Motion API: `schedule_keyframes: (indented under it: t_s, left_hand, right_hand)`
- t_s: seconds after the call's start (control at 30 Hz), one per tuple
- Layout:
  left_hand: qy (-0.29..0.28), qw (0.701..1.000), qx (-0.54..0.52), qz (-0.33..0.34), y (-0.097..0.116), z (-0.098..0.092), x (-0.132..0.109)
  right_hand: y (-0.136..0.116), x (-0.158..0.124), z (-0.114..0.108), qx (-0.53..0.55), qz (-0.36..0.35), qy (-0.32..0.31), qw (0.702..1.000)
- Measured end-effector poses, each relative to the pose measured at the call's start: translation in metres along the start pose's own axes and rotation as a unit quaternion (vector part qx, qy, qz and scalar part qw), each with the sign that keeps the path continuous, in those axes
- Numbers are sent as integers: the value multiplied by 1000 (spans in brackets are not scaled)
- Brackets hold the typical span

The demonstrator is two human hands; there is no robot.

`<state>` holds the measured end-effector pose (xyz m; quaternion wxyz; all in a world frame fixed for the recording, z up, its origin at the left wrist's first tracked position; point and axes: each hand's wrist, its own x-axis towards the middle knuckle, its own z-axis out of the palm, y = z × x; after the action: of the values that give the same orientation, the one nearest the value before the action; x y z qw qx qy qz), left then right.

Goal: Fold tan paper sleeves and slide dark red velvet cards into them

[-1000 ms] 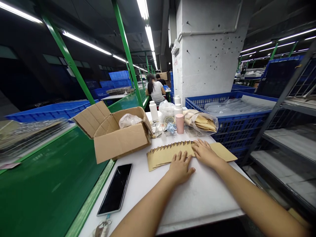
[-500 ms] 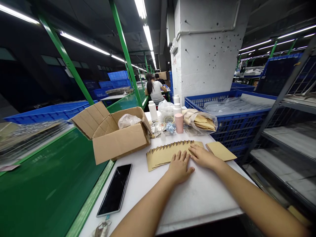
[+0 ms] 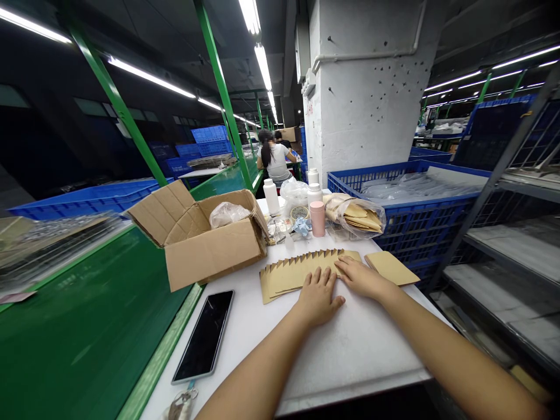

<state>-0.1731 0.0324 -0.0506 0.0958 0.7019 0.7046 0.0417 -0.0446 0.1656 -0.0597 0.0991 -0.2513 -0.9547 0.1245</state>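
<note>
1. Head view, lower centre: left hand (image 3: 318, 296) flat, fingers spread, fingertips on fanned stack of tan kraft-paper envelopes (image 3: 293, 277), lying on white table (image 3: 350, 361).
2. Right hand (image 3: 361, 278) flat, fingers loosely spread, pressing stack's right end, no pinch.
3. Single tan kraft envelope (image 3: 391, 268) just right of it.
4. Left of stack: black smartphone (image 3: 203, 335).

The left hand (image 3: 319, 297) lies flat against the near edge of fanned kraft paper envelopes (image 3: 297, 275) on the white tabletop (image 3: 350, 356), and the right hand (image 3: 361, 278) touches their far end. A loose kraft envelope (image 3: 391, 268) sits just beyond the right hand. A smartphone (image 3: 203, 335) lies left of the left hand, and an open cardboard box (image 3: 205, 245) stands farther out.
</note>
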Motion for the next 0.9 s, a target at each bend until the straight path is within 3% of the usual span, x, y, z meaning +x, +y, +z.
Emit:
schedule_keyframes:
  t_s: [0.9]
  left_hand:
    - [0,1000,13,-1,-3,3,0]
  right_hand:
    - [6,4,1,8,-18,0,1000]
